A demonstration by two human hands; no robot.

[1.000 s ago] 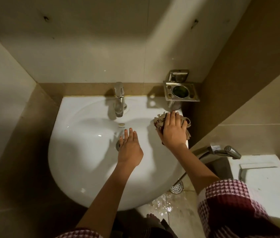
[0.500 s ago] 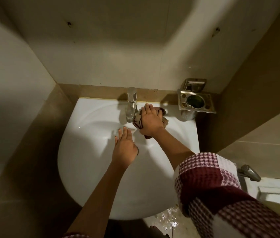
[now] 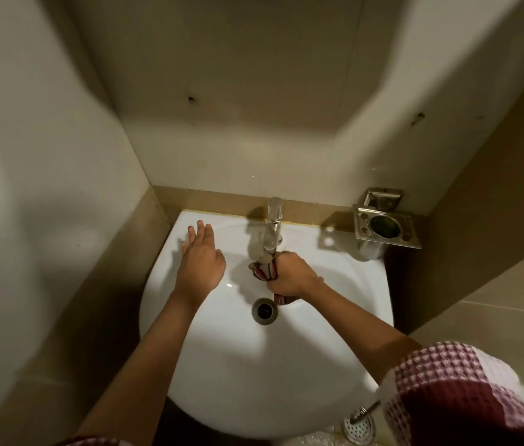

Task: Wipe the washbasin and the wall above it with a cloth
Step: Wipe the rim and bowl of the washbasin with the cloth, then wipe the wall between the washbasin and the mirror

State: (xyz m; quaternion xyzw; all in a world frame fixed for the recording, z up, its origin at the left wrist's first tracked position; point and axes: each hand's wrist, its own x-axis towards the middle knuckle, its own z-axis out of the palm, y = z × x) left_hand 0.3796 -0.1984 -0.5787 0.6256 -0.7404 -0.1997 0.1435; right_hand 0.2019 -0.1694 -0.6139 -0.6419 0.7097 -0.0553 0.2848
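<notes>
Below, spread flat with fingers together and palm down on the washbasin [image 3: 334,365] near its back-left corner: left hand [image 3: 201,263], holding nothing, fingertips aimed at the back edge, forearm slanting up from the lower left across the front-left rim. Clenched into a tight fist over the bowl, just right of centre: right hand [image 3: 289,274], knuckles up, wrist bent slightly, forearm running back to the lower right into a maroon-and-white checked sleeve [image 3: 453,394]. Bunched inside that fist: reddish striped cloth [image 3: 264,269], one wad poking out on the thumb side directly under the spout of the chrome tap [image 3: 273,228], another end hanging from the heel of the hand just beside the drain [image 3: 265,310]. Touching or nearly touching the spout tip; cannot tell which. Mounted at the back edge, centre: tap, upright. At the back-right corner, fixed to the wall [image 3: 254,123] and overhanging the basin: steel tumbler-and-toothbrush holder [image 3: 384,227]. Beige tiles above, with small dark marks. Near the front-right rim, on the floor: round perforated floor drain [image 3: 359,428].
</notes>
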